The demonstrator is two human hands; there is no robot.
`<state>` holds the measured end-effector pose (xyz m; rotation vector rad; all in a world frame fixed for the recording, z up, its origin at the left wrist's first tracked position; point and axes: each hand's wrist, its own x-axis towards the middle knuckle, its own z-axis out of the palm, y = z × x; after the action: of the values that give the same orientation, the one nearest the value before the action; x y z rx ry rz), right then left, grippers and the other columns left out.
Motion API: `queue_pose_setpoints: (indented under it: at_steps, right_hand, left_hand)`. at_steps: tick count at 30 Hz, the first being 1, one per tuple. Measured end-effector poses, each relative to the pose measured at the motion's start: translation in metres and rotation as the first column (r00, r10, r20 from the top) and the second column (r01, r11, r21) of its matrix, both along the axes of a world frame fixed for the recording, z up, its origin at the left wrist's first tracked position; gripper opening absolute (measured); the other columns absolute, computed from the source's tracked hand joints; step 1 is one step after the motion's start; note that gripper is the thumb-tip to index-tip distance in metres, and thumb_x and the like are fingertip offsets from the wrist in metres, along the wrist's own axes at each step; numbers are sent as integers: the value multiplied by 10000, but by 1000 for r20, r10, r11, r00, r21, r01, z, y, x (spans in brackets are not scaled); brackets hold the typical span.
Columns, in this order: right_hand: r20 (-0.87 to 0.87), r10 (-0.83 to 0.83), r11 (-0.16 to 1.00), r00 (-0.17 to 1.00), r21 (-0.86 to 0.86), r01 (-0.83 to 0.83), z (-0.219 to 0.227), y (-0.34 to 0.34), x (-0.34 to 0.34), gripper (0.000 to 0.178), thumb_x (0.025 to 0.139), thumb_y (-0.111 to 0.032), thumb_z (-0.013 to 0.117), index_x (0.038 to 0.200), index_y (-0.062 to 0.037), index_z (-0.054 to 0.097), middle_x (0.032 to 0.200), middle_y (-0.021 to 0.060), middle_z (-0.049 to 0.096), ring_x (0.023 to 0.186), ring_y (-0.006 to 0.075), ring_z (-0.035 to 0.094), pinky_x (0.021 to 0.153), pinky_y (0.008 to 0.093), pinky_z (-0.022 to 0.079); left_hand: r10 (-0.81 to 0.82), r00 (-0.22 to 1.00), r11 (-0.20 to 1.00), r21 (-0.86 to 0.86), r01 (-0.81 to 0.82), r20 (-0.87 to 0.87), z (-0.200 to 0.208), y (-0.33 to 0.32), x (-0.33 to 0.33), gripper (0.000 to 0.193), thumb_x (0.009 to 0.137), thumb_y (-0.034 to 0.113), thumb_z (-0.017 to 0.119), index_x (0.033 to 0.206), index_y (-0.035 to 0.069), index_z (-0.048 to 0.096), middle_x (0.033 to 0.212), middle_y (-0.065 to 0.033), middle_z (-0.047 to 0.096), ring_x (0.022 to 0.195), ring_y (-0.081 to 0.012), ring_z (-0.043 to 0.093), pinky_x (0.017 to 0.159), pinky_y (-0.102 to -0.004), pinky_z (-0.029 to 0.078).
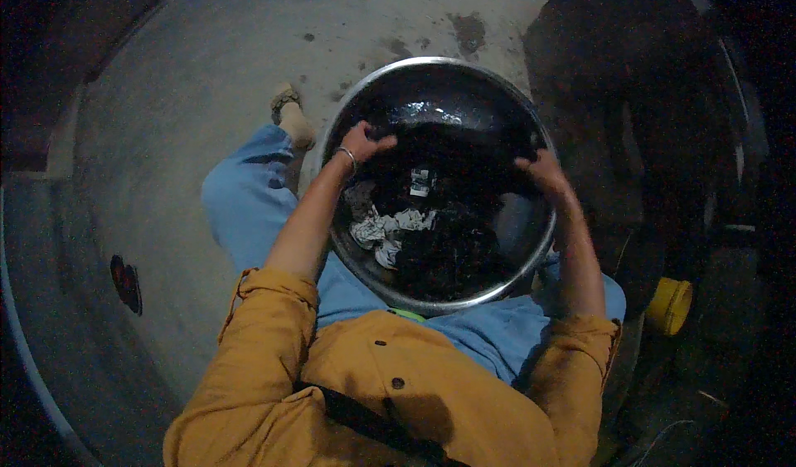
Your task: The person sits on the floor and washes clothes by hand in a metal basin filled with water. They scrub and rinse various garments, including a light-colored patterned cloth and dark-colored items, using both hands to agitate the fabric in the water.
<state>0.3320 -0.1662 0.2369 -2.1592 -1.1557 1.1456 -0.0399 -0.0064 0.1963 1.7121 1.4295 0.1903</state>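
At the far left, a dark slipper (126,284) is seen on the concrete floor (170,193). A metal basin (444,89) is set at the lap, with dark cloth (468,164) bunched inside. At its left side, the cloth is held in the closed grip of the left hand (362,145). White patterned cloth (373,228) is heaped below, left of a pale label (421,182). At the right side, the dark cloth is clasped by the slightly blurred right hand (543,171). Farther right, a yellow container (670,306) is seen.

Both forearms (308,226) reach forward, left hand (365,143) and right hand (544,172) well apart, thumbs (385,143) pointing inward.
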Motion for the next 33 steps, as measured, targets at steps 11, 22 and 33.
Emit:
queue_pose_setpoints:
  at_steps: [11,22,33]
  right_hand:
    - [288,72,983,955,-184,-18,9,10,-6,409,762,-327,587,972,19,528,932,177,558,854,279,551,734,368,434]
    - [525,642,763,558,-369,-531,-129,-43,-83,559,726,-215,612,1234,-196,378,1202,157,405,1015,329,463,800,464,418]
    - [105,679,693,727,-421,-586,-95,-8,-56,297,770,-265,554,996,-73,540,923,101,557,857,222,539,727,339,431]
  left_hand:
    - [-28,982,890,452,-61,188,-12,16,22,652,584,409,723,1059,12,520,1004,-144,563,937,-263,533,827,-345,413]
    - [-722,645,673,-42,738,-250,-89,-90,51,501,673,321,650,1121,155,500,1027,-134,527,931,-309,525,787,-387,446]
    - [-637,763,684,-377,625,110,-28,-37,47,211,651,245,661,774,73,663,797,-83,638,763,-191,594,684,-317,475]
